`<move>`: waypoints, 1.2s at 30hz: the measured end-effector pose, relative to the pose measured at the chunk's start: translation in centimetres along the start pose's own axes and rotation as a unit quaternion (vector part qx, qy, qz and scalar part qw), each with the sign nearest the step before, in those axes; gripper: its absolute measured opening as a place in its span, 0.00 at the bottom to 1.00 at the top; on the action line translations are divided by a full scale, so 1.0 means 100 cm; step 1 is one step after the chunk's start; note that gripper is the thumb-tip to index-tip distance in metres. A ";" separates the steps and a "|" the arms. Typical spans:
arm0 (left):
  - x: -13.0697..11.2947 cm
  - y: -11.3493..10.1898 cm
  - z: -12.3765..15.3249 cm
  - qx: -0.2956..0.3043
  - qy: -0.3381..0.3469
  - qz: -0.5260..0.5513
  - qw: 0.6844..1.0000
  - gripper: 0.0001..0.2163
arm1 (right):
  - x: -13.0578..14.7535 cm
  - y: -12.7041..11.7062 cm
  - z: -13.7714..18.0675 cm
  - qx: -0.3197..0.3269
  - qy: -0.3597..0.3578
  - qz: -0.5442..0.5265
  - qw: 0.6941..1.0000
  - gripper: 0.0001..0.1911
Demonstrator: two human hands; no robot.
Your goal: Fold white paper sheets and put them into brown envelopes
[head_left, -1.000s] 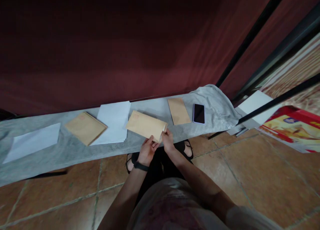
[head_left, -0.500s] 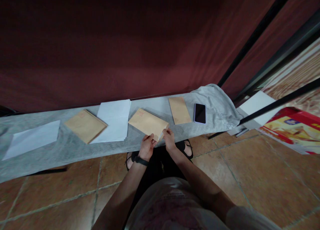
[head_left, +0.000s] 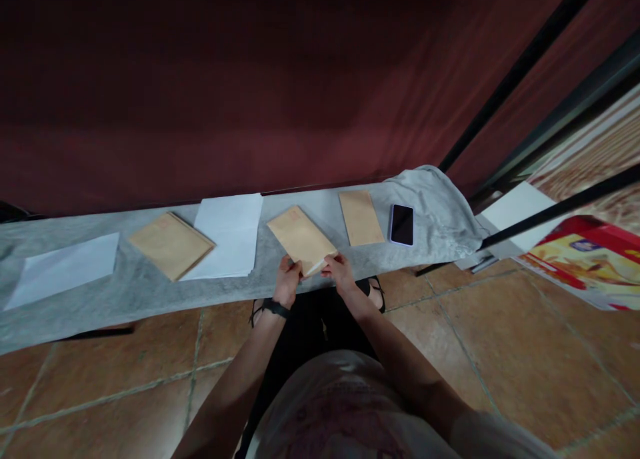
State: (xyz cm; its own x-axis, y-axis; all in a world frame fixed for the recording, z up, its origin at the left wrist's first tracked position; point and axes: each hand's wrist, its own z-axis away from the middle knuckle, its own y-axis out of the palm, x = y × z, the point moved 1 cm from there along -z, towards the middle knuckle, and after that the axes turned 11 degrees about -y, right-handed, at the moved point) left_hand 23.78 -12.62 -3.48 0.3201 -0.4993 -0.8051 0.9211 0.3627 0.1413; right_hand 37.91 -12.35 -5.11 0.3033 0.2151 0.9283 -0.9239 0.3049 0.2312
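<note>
A brown paper envelope [head_left: 301, 238] lies tilted at the front of the bench, its near end between my hands. My left hand [head_left: 287, 279] pinches the near left corner. At the near right corner, the fingers of my right hand [head_left: 340, 272] are closed on the envelope's edge, where a pale flap strip shows. To the right rests another brown envelope [head_left: 361, 218], touched by neither hand. Left of my hands is a stack of white paper [head_left: 227, 236], partly covered by a pile of brown envelopes [head_left: 171, 246].
A grey cloth [head_left: 145, 299] covers the narrow bench. On it, a phone [head_left: 402, 224] lies at the right and a white sheet [head_left: 65, 267] at the far left. A dark red wall [head_left: 225, 112] rises behind. A red and yellow box [head_left: 585, 256] stands at the right.
The envelope has turned so its far end points more away from me. My left hand has shifted slightly left along its near edge, and the flap end now faces me more.
</note>
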 end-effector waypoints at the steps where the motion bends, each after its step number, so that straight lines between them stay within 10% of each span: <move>1: 0.000 0.000 0.002 0.001 -0.004 -0.003 1.000 0.14 | 0.000 0.000 0.000 0.001 0.002 0.000 1.000 0.09; 10: 0.013 0.000 0.025 0.069 0.034 -0.023 0.997 0.54 | -0.006 0.004 0.001 -0.013 -0.008 0.001 1.000 0.06; 36: 0.025 -0.020 0.001 0.050 0.083 -0.065 0.993 0.27 | 0.004 -0.026 -0.007 0.063 -0.145 0.207 0.965 0.12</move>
State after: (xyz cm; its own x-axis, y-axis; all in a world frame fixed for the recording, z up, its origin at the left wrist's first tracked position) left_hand 22.76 -14.69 -5.74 0.1633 -0.3980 -0.9027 0.9723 0.2202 0.0789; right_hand 40.64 -12.43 -5.55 -0.1597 0.0201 0.9870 -0.9784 0.1299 -0.1609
